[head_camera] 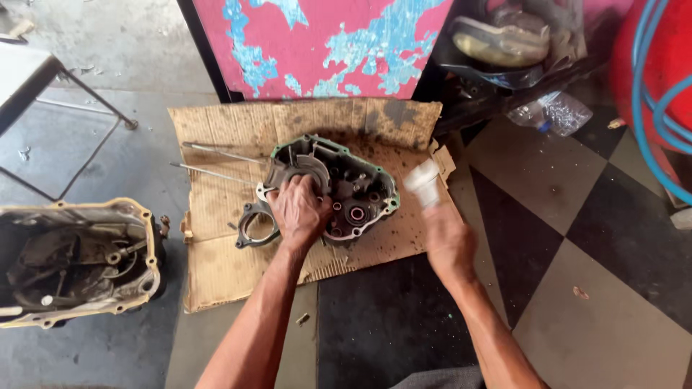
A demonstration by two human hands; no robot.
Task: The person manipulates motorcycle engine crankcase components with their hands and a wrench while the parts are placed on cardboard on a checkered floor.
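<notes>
A grey metal engine case [339, 189] lay open side up on a flat sheet of brown cardboard [216, 266]. Its long side ran from the upper left to the lower right, and a green gasket edged its rim. The left hand [298, 211] pressed down on the left part of the case, with its fingers curled over the metal. The right hand [447, 241] was just beside the case on the right. It was closed around a small white thing [424, 183] that was too blurry to tell apart.

A dark metal ring [254, 225] lay on the cardboard, touching the case's left end. Two thin long rods [216, 163] lay further left. The cardboard sat on the floor, partly on grey concrete and partly on black and grey tiles [577, 238]. Another engine half [76, 263] sat well apart on the left. A pink and blue board [324, 43] stood behind.
</notes>
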